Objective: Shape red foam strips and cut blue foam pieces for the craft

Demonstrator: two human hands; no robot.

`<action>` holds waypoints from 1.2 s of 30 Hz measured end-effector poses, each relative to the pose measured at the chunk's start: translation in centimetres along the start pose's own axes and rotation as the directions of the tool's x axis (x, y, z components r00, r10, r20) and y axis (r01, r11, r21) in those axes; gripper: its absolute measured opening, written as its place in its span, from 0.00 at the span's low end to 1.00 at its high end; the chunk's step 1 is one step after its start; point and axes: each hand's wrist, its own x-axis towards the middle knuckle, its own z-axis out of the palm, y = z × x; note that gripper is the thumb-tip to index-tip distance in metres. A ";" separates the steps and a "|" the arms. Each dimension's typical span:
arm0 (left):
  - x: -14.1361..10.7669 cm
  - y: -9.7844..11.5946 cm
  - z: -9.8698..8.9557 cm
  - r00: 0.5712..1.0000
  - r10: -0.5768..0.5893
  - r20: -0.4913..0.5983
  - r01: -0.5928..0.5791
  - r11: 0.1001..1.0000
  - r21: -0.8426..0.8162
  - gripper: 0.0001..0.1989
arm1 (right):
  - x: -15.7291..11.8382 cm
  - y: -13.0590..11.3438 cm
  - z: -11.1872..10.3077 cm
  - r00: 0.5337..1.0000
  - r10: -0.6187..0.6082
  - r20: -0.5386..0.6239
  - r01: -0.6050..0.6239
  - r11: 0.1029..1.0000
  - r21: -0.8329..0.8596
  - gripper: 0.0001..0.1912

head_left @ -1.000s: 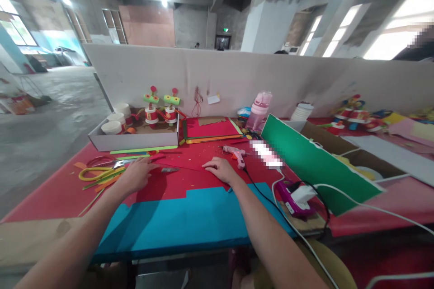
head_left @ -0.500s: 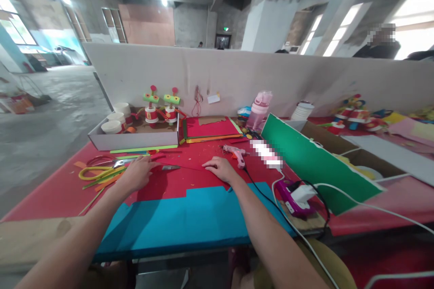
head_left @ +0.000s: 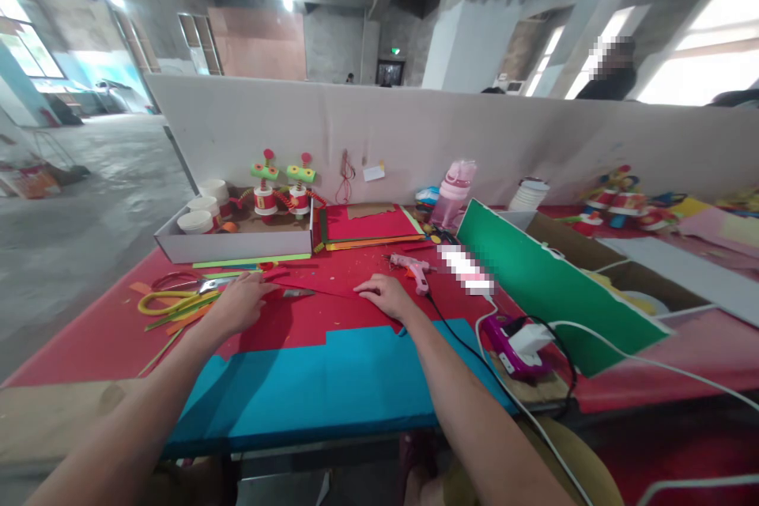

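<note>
A thin red strip runs between my two hands, low over the red tabletop. My left hand is closed on its left end, beside the yellow-handled scissors. My right hand has its fingers pressed together on the strip's right end. Below the strip, between the hands, lies a small grey blade-like piece. A pink glue gun rests just beyond my right hand. Blue paper covers the table's near edge under my forearms.
Behind are a white box with cups and two paper figures, stacked red sheets, and a pink bottle. To the right stand a green panel and a purple power strip with cables. A person is beyond the partition.
Both hands have hardly moved; the red strip between them sits slightly differently. The person beyond the partition has moved left.
</note>
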 end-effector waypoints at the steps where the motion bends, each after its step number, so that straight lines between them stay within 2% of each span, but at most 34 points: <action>1: 0.0 -0.1 0.1 1.000 -0.002 -0.003 0.002 1.000 0.002 0.23 | 0.0 0.0 0.0 1.000 0.001 0.000 -0.001 1.000 -0.001 0.09; 6: 0.3 0.5 0.4 1.000 -0.024 -0.019 0.025 0.999 0.028 0.23 | 0.0 -0.1 0.0 1.000 -0.003 -0.007 0.004 1.000 0.023 0.09; 13: 0.8 4.0 1.5 0.996 0.043 -0.079 -0.048 0.997 -0.062 0.22 | -0.1 0.0 0.1 1.000 0.000 -0.014 0.000 1.000 0.005 0.09; 21: 1.5 6.9 1.9 0.995 0.080 -0.055 -0.085 0.992 -0.091 0.22 | -0.1 -0.1 0.2 1.000 0.016 -0.010 -0.017 0.998 -0.053 0.11; 36: 2.0 7.4 2.0 0.991 0.118 -0.055 -0.122 0.990 -0.066 0.22 | 0.0 -1.3 -0.1 0.996 0.093 -0.001 -0.093 0.993 -0.073 0.11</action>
